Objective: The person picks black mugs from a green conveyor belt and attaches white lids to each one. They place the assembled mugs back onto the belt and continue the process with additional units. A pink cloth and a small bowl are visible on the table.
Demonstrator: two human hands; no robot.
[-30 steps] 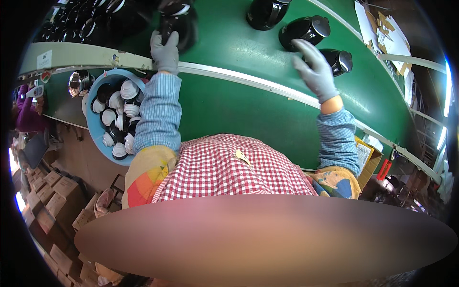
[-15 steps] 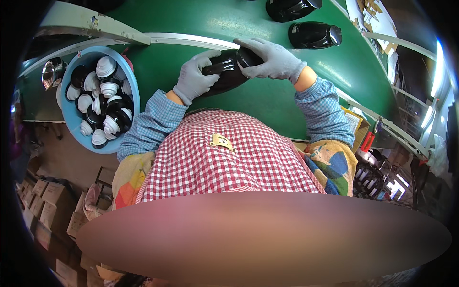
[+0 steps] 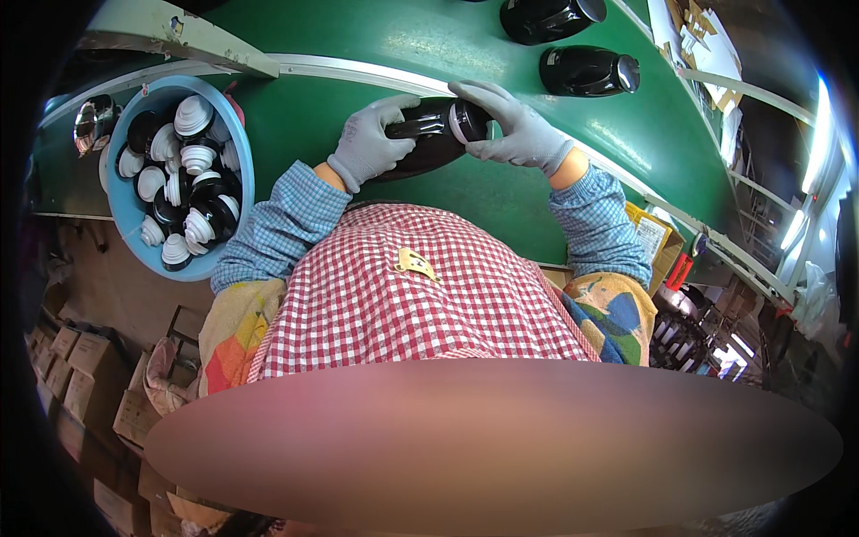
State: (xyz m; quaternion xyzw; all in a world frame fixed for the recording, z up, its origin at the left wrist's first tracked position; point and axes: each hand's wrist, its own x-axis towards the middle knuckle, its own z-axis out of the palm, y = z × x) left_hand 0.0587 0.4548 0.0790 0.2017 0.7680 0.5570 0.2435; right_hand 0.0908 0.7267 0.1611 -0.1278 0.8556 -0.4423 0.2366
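A glossy black jug (image 3: 422, 163) with a side handle lies on its side at the near edge of the green table. My left hand (image 3: 371, 145), in a grey glove, is closed around the handle. My right hand (image 3: 521, 132), gloved too, grips a black lid (image 3: 472, 120) at the jug's mouth. A white ring shows between lid and jug; whether the lid is fully seated I cannot tell. Left of my arm, a light blue tub (image 3: 250, 188) holds several black lids with stepped white stoppers (image 3: 193, 116).
Two more black jugs (image 3: 589, 72) (image 3: 544, 20) lie at the far right of the green table (image 3: 340, 36). A pale metal beam (image 3: 179, 34) crosses the upper left. A red-handled tool (image 3: 682, 268) hangs at right near a yellow box (image 3: 653, 233). Cardboard boxes (image 3: 94, 358) stand lower left.
The lid has shifted slightly, and a white ring now shows at its edge. My right-hand fingers have spread around it. The view has moved a little.
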